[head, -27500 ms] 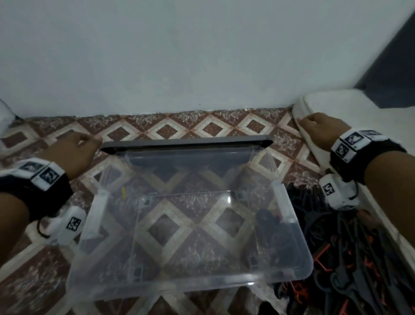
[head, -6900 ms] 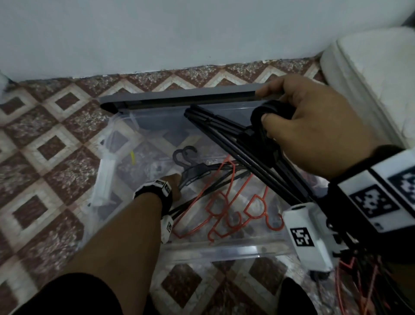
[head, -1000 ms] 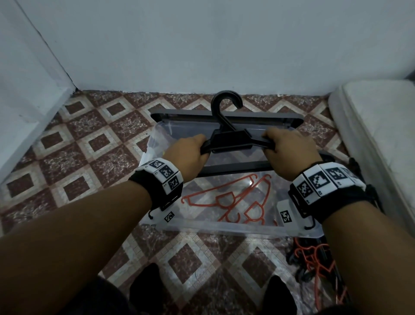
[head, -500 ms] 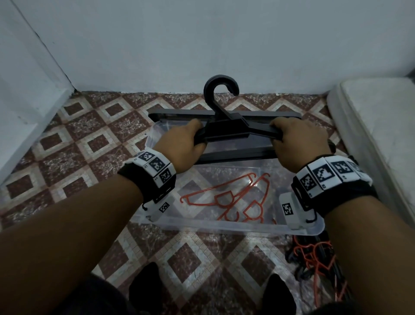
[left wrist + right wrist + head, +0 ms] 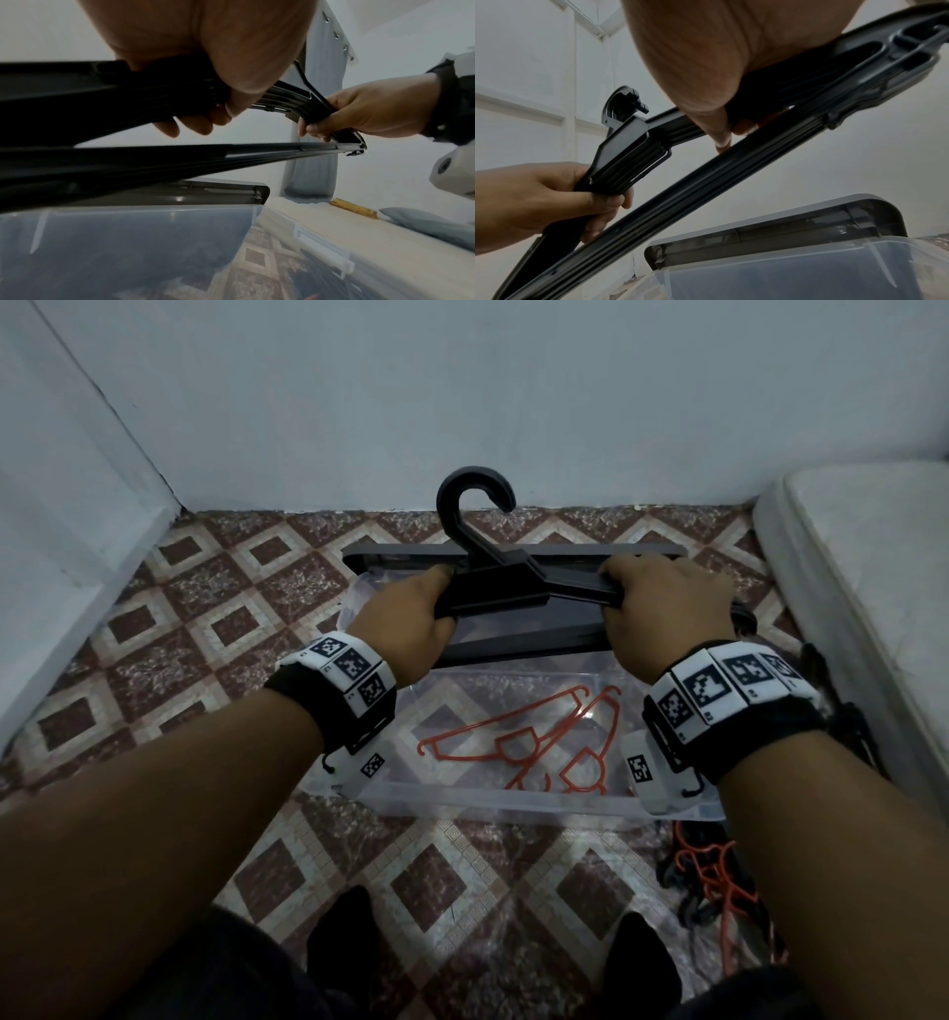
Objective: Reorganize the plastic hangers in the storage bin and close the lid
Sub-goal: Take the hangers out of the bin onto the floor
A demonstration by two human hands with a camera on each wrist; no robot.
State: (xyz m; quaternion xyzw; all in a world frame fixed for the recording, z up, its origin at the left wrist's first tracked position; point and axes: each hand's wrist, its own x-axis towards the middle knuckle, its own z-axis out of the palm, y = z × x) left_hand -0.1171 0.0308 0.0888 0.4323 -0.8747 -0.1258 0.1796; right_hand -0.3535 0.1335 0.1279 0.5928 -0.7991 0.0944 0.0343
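Observation:
A stack of several black plastic hangers (image 5: 508, 593) hangs above the clear storage bin (image 5: 513, 801), hooks pointing at the wall. My left hand (image 5: 411, 618) grips the stack's left arm and my right hand (image 5: 662, 603) grips its right arm. The left wrist view shows the black hangers (image 5: 107, 97) under my left hand (image 5: 213, 113), with the right hand (image 5: 359, 113) beyond. In the right wrist view the black hangers (image 5: 639, 154) run between my right hand (image 5: 721, 121) and the left hand (image 5: 559, 199). Orange hangers (image 5: 518, 742) lie on the bin's floor. The grey lid (image 5: 390, 554) stands open behind the bin.
A tangle of orange and black hangers (image 5: 719, 880) lies on the tiled floor right of the bin. A white mattress (image 5: 873, 588) runs along the right. White walls close off the back and left. My feet (image 5: 344, 932) are in front of the bin.
Both hands have lifted the black hanger stack slightly up and away towards the wall. The grip on it is unchanged.

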